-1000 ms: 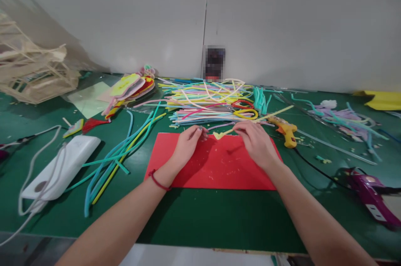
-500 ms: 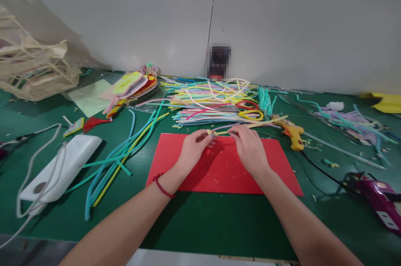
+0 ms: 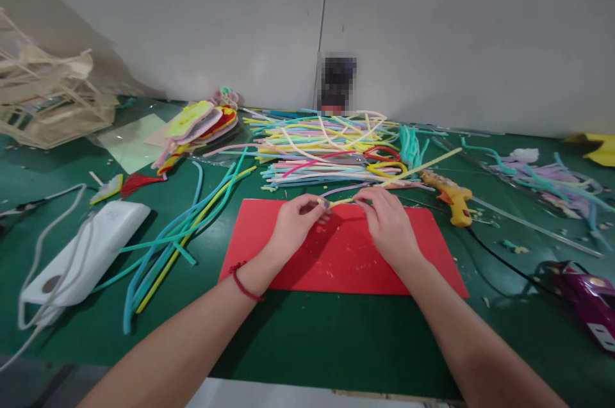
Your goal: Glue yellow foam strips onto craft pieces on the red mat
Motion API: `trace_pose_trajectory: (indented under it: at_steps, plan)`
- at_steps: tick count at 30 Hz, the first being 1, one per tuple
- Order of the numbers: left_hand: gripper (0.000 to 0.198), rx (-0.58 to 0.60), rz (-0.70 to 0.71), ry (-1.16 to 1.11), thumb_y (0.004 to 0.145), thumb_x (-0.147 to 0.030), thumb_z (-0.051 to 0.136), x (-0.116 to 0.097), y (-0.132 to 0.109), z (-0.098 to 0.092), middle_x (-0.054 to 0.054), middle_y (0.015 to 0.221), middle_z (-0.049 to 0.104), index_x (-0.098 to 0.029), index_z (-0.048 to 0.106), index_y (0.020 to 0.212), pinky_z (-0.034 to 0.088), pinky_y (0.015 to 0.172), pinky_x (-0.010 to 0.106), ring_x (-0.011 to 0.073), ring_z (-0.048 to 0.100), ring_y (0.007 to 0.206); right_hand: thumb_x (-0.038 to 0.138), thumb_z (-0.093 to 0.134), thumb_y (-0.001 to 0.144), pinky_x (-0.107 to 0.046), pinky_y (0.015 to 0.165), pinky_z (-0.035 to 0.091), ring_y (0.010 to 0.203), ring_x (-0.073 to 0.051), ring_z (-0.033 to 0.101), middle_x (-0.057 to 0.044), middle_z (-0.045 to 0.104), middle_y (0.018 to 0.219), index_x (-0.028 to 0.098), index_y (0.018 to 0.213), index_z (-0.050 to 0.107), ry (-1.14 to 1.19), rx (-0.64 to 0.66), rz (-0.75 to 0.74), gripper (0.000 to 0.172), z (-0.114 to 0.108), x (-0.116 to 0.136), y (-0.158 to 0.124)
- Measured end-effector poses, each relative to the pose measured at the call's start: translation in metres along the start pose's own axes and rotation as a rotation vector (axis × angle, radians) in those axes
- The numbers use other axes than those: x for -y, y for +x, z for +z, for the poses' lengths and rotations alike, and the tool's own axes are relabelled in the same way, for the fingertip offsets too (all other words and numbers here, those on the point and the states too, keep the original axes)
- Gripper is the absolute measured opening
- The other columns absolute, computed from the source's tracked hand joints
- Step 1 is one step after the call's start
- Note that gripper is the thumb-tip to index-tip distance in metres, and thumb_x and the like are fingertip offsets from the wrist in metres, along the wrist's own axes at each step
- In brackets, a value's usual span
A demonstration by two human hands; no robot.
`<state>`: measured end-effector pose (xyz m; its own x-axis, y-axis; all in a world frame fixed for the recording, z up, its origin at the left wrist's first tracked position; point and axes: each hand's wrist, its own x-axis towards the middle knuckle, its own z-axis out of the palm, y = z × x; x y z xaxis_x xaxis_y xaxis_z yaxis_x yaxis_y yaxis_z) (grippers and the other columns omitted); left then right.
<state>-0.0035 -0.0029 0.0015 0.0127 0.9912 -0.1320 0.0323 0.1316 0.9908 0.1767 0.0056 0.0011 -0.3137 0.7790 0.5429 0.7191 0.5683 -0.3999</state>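
Note:
Between my two hands stretches a pale yellow pipe cleaner [image 3: 342,202]. My left hand [image 3: 298,219] pinches its left end between thumb and fingertips. My right hand [image 3: 388,222] grips it farther along, and the free length sticks out beyond the fingers, up and to the right. Both hands are over the far half of a red sheet [image 3: 331,267], which carries small pale scraps. Just past the hands lies a big heap of pastel pipe cleaners [image 3: 317,145], with red-and-yellow-handled scissors [image 3: 387,168] resting on its right side.
Blue, green and yellow pipe cleaners [image 3: 192,228] lie at left beside a white power bank [image 3: 91,254] with a cable. A yellow glue gun [image 3: 456,200] lies right of the sheet, its black cord running toward a purple device [image 3: 589,299]. A wooden stick frame [image 3: 43,100] stands far left.
The free end of the yellow pipe cleaner has swung upward at the right. My hands stay close to the same place, still gripping it; the whole view has shifted slightly.

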Motion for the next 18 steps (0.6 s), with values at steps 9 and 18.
trace_pose_trajectory:
  at_steps: [9, 18]
  plan:
    - [0.006, 0.008, -0.015, -0.006, 0.078, -0.02, 0.058, 0.0002, -0.0002, 0.0006, 0.0, 0.065, 0.067, -0.017, 0.061, 0.075, 0.055, 0.059, 0.023, 0.0118, 0.064, 0.06, 0.017, 0.037, 0.093, -0.038, 0.084, 0.045, 0.092, -0.022, 0.058, -0.008, 0.062, 0.093, 0.023, 0.092, 0.054, 0.049, -0.009, -0.039, 0.018, -0.0037, -0.0018, 0.0025]
    - [0.005, 0.048, -0.057, -0.051, 0.08, -0.02, 0.057, -0.0037, 0.0, 0.0008, 0.002, 0.068, 0.069, -0.017, 0.059, 0.077, 0.055, 0.061, 0.025, 0.0127, 0.066, 0.062, 0.016, 0.037, 0.093, -0.037, 0.085, 0.045, 0.092, -0.021, 0.058, -0.008, 0.062, 0.09, 0.023, 0.092, 0.053, 0.062, -0.012, -0.053, 0.018, -0.0042, -0.0003, 0.003]
